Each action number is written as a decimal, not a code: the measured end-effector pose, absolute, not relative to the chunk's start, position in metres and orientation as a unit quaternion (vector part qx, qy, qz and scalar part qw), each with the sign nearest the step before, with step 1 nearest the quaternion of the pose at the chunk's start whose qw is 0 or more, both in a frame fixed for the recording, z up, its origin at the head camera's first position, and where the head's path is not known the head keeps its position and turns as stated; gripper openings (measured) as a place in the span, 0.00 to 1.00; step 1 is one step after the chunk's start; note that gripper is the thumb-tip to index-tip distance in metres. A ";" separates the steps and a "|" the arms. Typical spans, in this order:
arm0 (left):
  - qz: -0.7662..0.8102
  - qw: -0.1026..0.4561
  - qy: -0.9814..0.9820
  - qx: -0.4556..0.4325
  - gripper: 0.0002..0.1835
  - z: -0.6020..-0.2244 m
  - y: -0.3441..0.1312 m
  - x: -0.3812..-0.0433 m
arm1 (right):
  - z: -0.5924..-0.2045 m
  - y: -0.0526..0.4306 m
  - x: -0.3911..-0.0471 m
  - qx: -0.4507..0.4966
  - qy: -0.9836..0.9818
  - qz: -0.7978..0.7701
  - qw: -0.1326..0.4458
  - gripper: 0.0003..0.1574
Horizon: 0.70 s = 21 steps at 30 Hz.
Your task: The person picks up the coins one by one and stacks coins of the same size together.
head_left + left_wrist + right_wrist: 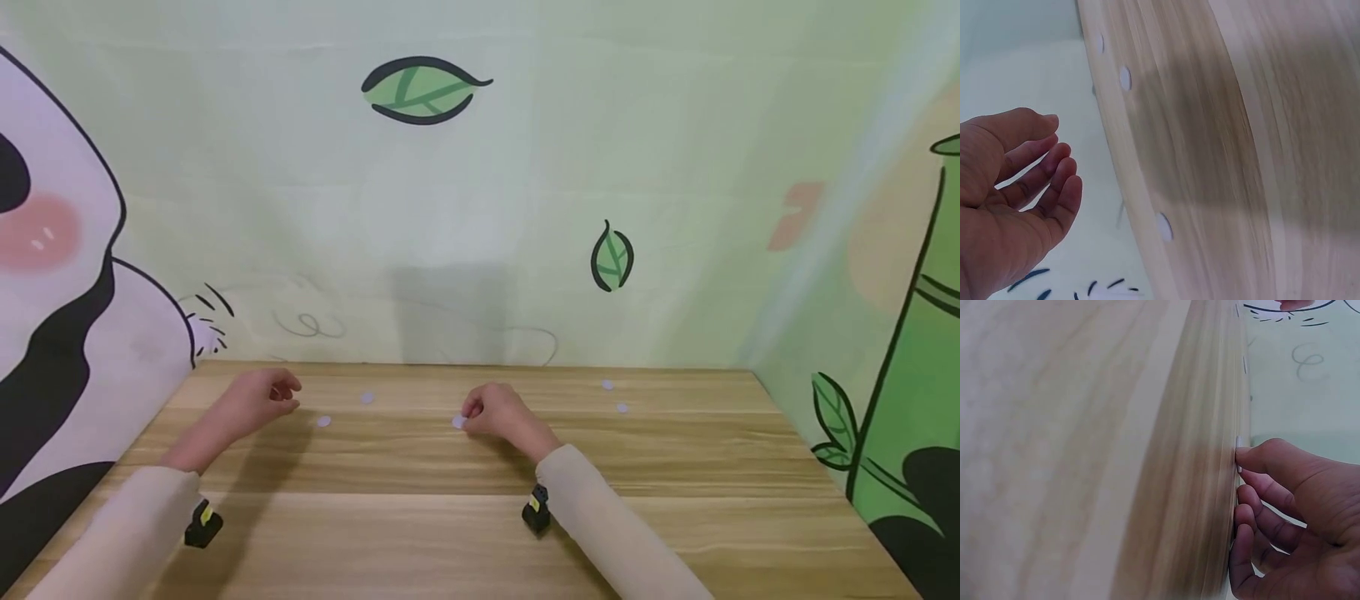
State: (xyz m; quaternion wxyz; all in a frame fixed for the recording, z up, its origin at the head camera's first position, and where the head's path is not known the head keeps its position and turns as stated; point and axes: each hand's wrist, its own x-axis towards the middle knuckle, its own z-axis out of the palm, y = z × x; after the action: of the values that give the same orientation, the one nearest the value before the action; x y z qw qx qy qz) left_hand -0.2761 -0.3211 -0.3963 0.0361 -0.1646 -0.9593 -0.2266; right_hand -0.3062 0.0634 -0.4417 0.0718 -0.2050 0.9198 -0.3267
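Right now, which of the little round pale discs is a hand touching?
The middle small round pale disc, between the left pair and right pair: the bare right hand touches it; the pairs lie untouched.

No lettering, label, brand or number can be read in any view.

Wood-grain tabletop (375, 542), small pale discs (324, 422) towards the back, apparently flat
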 end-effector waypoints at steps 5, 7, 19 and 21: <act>-0.219 0.032 -0.963 -0.157 0.11 -0.401 -0.335 -0.279 | -0.443 0.065 -0.307 -0.201 0.920 -0.328 0.074 0.06; -0.212 0.032 -0.964 -0.155 0.11 -0.402 -0.341 -0.278 | -0.443 0.064 -0.306 -0.199 0.920 -0.328 0.076 0.06; -0.178 0.041 -0.973 -0.140 0.10 -0.408 -0.373 -0.274 | -0.440 0.063 -0.306 -0.201 0.921 -0.324 0.073 0.06; -0.182 0.037 -0.974 -0.133 0.11 -0.410 -0.377 -0.275 | -0.441 0.065 -0.306 -0.197 0.922 -0.326 0.075 0.06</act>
State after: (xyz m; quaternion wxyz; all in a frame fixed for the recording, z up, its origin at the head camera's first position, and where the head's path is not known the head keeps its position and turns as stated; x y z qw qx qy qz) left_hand -0.2754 -0.3774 -0.4104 0.0371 -0.1327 -0.9735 -0.1823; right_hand -0.3064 0.0646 -0.4406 0.0753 -0.1971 0.9216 -0.3257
